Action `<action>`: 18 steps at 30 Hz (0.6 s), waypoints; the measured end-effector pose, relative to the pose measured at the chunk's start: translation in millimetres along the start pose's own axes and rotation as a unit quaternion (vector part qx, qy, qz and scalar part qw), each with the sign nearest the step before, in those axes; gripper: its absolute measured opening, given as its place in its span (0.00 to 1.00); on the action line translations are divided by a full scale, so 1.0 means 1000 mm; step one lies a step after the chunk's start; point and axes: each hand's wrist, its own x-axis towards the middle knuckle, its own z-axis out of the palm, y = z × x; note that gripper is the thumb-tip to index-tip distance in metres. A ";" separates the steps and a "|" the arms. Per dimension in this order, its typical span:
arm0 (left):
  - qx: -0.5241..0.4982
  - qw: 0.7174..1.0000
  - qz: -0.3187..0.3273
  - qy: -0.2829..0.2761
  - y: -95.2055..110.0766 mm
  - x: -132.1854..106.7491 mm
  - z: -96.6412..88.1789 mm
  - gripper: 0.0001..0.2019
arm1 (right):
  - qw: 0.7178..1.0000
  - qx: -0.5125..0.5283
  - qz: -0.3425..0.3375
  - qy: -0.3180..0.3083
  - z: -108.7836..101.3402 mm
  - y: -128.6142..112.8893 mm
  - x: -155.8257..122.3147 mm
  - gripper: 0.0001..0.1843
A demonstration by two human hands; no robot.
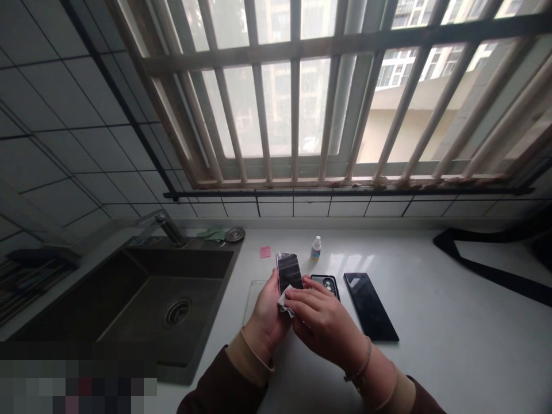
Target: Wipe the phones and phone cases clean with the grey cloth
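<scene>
My left hand (265,313) grips a smartphone (289,272) upright by its edge, with the glossy side facing me. My right hand (323,322) presses a white wipe (285,301) against the phone's lower end. Just beyond my right fingers lies a black phone case (328,285) with a camera cutout, partly hidden by that hand. To its right rests a larger black glossy slab (370,306), probably another phone. A clear flat sheet (255,298) lies under my left wrist, partly hidden.
A small white dropper bottle (316,249) and a pink sticky note (265,252) stand beyond my hands. On the left are a dark sink (164,305) with a tap (169,228), a green cloth (211,234) and a round metal drain cover (235,234). A black strap (487,259) lies at right.
</scene>
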 end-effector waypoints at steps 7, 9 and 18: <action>0.062 0.998 0.008 -0.023 -0.002 -0.004 0.001 0.29 | 0.955 -0.003 0.256 0.150 -0.016 0.008 -0.005 0.15; 0.101 0.994 -0.021 -0.042 -0.004 -0.007 0.001 0.32 | 0.927 -0.087 0.330 0.155 -0.022 0.020 -0.006 0.18; 0.154 0.981 -0.059 -0.102 -0.018 -0.012 0.004 0.33 | 0.967 -0.157 0.192 0.064 -0.003 0.042 -0.012 0.24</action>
